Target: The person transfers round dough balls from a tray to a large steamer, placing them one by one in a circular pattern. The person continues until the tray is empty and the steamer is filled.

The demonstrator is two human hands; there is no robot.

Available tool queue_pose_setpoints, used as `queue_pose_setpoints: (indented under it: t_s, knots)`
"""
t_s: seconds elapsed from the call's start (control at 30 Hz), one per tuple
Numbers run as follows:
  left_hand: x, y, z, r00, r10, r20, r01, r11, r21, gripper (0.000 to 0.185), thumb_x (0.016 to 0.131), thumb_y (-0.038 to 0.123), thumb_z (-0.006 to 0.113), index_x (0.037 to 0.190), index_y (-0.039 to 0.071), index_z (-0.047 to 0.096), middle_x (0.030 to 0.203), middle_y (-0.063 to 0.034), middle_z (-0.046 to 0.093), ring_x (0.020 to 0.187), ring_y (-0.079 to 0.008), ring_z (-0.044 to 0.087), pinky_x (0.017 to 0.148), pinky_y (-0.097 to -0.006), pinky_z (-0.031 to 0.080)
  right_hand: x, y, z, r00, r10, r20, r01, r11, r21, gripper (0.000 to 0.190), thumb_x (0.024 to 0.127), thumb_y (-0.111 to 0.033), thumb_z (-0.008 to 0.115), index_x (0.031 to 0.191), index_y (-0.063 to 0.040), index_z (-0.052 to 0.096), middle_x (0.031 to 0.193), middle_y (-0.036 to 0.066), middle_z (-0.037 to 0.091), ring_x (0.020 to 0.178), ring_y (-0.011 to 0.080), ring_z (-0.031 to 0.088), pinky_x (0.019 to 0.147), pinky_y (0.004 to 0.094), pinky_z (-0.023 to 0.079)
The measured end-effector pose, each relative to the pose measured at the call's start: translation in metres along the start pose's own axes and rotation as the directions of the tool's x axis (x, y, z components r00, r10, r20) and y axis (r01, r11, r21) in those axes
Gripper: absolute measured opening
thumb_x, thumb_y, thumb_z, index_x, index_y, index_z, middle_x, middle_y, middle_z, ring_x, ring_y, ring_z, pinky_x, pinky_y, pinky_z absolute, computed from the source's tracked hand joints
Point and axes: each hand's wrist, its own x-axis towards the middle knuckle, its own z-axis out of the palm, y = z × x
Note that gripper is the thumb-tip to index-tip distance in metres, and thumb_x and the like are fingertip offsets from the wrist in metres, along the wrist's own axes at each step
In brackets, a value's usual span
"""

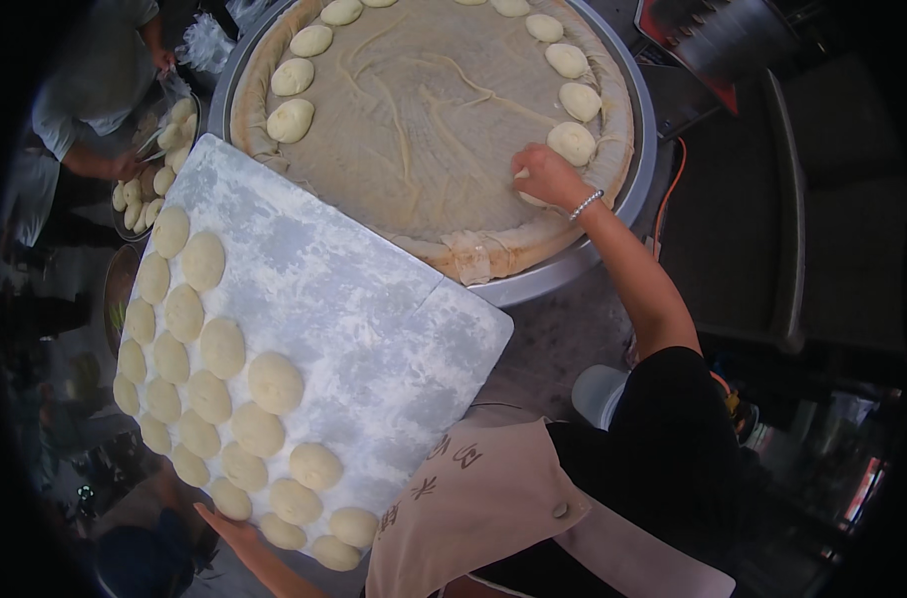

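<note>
My right hand [547,176], with a beaded bracelet at the wrist, has its fingers around a dough bun at the right inside edge of a large round steamer lined with damp cloth [423,142]. Just above it lies another dough bun [571,143], one of several set along the rim. On the left, a floured board [349,299] bears several rows of flattened dough rounds [275,383]. Under the board's lower left edge my left hand [233,529] supports it, its fingers partly hidden.
At the upper left a person's hand [124,164] is over a basin of buns [132,196], near plastic bags [205,43]. A white bucket [597,392] stands right of my apron. An orange cord [670,190] runs beside the steamer's metal rim [644,149]. Dark equipment is at the right.
</note>
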Motion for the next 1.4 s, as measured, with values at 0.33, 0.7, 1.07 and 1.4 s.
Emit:
queue_pose_setpoints:
  t_s: [0.33, 0.7, 1.07, 1.4]
  knots:
    - [0.012, -0.002, -0.012, 0.997, 0.069, -0.038, -0.062, 0.986, 0.156, 0.081, 0.080, 0.066, 0.035, 0.124, -0.001, 0.042, 0.127, -0.0112, 0.045, 0.119, -0.0256, 0.041, 0.101, -0.0390, 0.028, 0.002, 0.029, -0.052, 0.949, 0.294, -0.111, -0.243, 0.910, 0.337, 0.026, 0.076, -0.021, 0.059, 0.092, 0.000, 0.060, 0.090, 0.019, 0.061, 0.083, 0.0307, 0.058, 0.076, 0.0373, 0.045]
    - [0.010, -0.007, 0.001, 0.996, -0.046, 0.075, 0.047, 0.999, -0.016, 0.071, 0.086, 0.059, 0.031, 0.118, -0.002, 0.047, 0.115, -0.0107, 0.055, 0.106, -0.0232, 0.051, 0.093, -0.0362, 0.039, 0.010, -0.041, -0.017, 0.937, 0.199, -0.288, -0.280, 0.921, -0.272, 0.026, 0.078, -0.021, 0.059, 0.089, 0.002, 0.060, 0.084, 0.020, 0.061, 0.085, 0.0317, 0.058, 0.075, 0.0416, 0.045]
    - [-0.006, 0.011, 0.022, 0.994, 0.063, 0.087, -0.053, 0.993, -0.108, 0.067, 0.084, 0.059, 0.037, 0.115, 0.001, 0.051, 0.111, -0.0126, 0.057, 0.106, -0.0236, 0.054, 0.093, -0.0365, 0.042, 0.054, -0.384, 0.083, 0.720, -0.589, 0.369, 0.384, 0.779, 0.495, 0.043, 0.067, -0.034, 0.065, 0.093, -0.001, 0.055, 0.089, 0.018, 0.056, 0.087, 0.0294, 0.052, 0.074, 0.0377, 0.042]
    - [0.006, 0.011, 0.013, 0.984, 0.010, 0.178, 0.023, 0.983, -0.182, 0.057, 0.090, 0.049, 0.033, 0.125, 0.004, 0.041, 0.121, -0.0133, 0.050, 0.111, -0.0258, 0.050, 0.095, -0.0409, 0.040, 0.052, -0.434, 0.084, 0.599, -0.513, 0.615, 0.326, 0.858, 0.397, 0.051, 0.057, -0.049, 0.068, 0.083, -0.005, 0.061, 0.082, 0.018, 0.061, 0.078, 0.0308, 0.058, 0.071, 0.0379, 0.046]
